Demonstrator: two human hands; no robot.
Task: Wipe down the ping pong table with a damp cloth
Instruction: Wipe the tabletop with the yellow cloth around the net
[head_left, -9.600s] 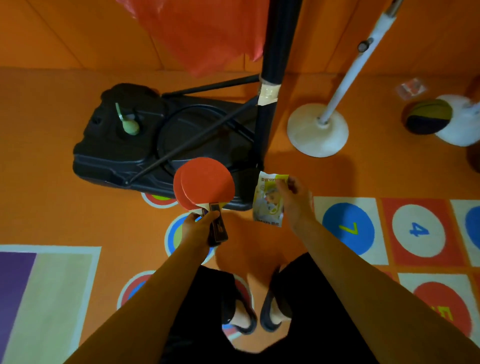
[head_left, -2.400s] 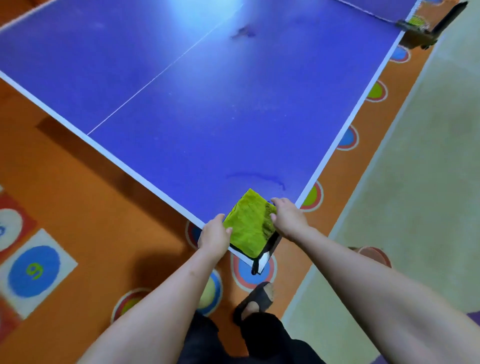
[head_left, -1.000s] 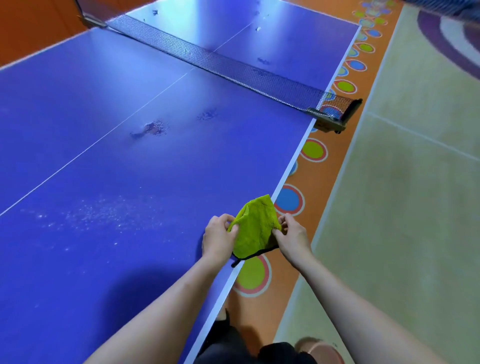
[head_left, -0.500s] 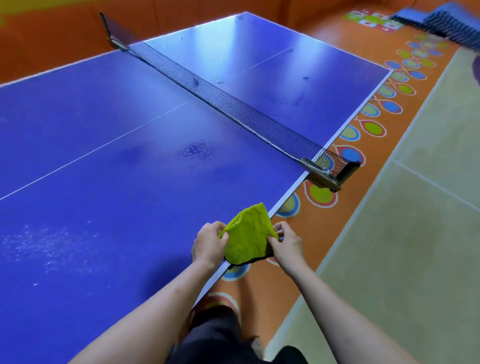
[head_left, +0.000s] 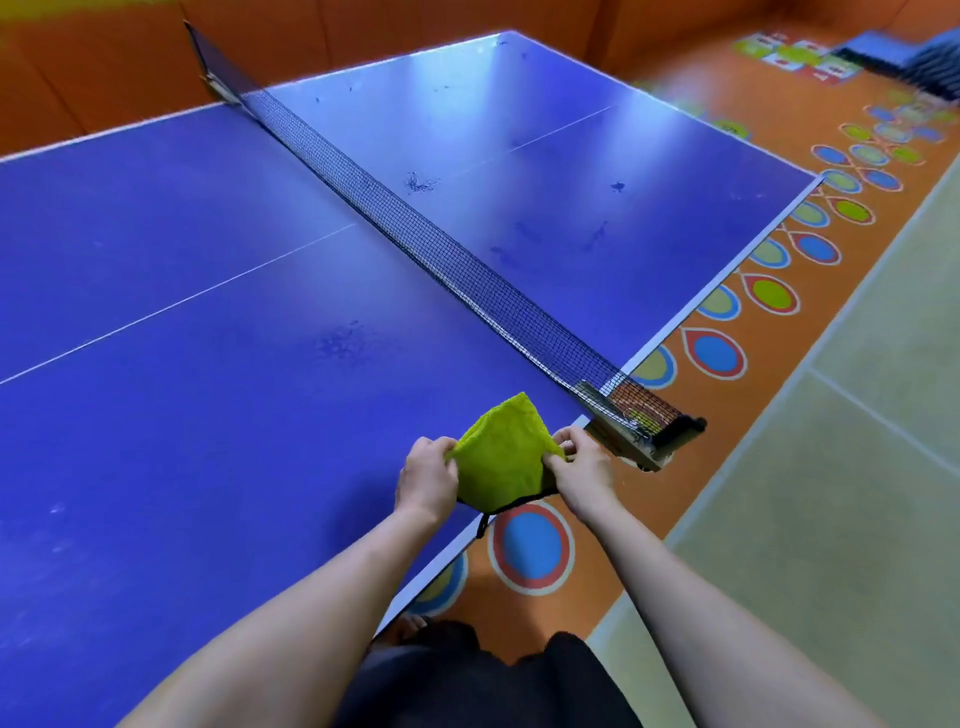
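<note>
A blue ping pong table (head_left: 208, 395) fills the left and middle of the view. I hold a yellow-green cloth (head_left: 501, 452) with a dark edge over the table's near side edge. My left hand (head_left: 427, 477) grips its left side and my right hand (head_left: 581, 470) pinches its right side. The cloth hangs between them, just short of the net. Dusty smudges (head_left: 343, 345) mark the near half, and dark spots (head_left: 423, 183) lie beyond the net.
A black net (head_left: 415, 228) crosses the table and ends in a clamp post (head_left: 644, 423) close to my right hand. The orange floor (head_left: 737, 364) with coloured circles runs along the table's right side, with beige flooring (head_left: 831, 519) beyond. Orange walls stand behind.
I have walked along the table's side toward the net, which is now close to my right hand. The cloth stays held between both hands.
</note>
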